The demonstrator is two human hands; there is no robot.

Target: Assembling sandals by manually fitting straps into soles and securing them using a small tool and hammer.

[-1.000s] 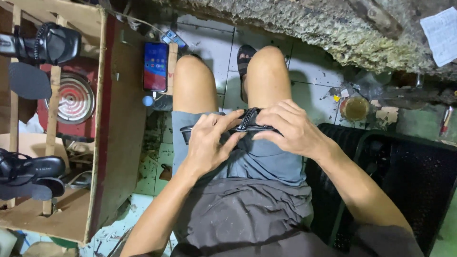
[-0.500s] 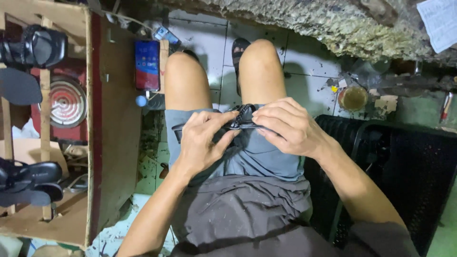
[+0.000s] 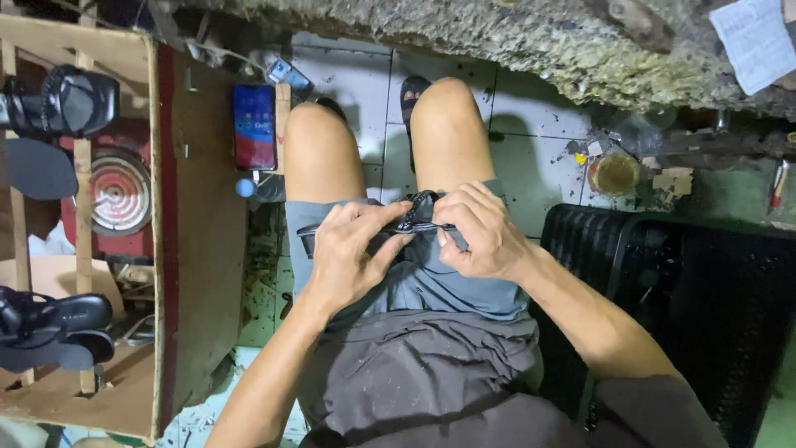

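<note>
Widest of all, the pale tiled floor [image 3: 365, 91], grubby and littered, runs under a rough crumbling concrete edge [image 3: 531, 41] across the top. On the person's left stands a big open wooden crate-like rack [image 3: 199, 249], its brown board side facing the knees. On the right, a black ribbed plastic basket [image 3: 663, 274] sits just beside the thigh. Inside the rack: black heeled sandals [image 3: 58, 104] up top, another black sandal pair [image 3: 50, 328] low down, and between them a round red-and-white ringed disc [image 3: 120, 191]. A smartphone with a lit colourful screen [image 3: 254, 126] leans on the rack's edge. Farther right, a small round tin of yellowish paste [image 3: 614, 173] sits on the floor, well apart from the hands.

Now the lap, grey shorts, knees bare. Resting there, over the thighs, is the black braided sandal strap piece [image 3: 419, 211], small and dark. The left hand [image 3: 352, 257] is clenched on its near end, thumb pressing along the top. The right hand [image 3: 481, 232] pinches the braided part, fingertips curled in tight. Both hands are grasping the one piece, nearly touching each other.

By the look of it, this strap is light and soft, bending freely, with the braid giving a bit of grip. My judgement: best held close by the braid, pinched, since a loose end would flop.
</note>
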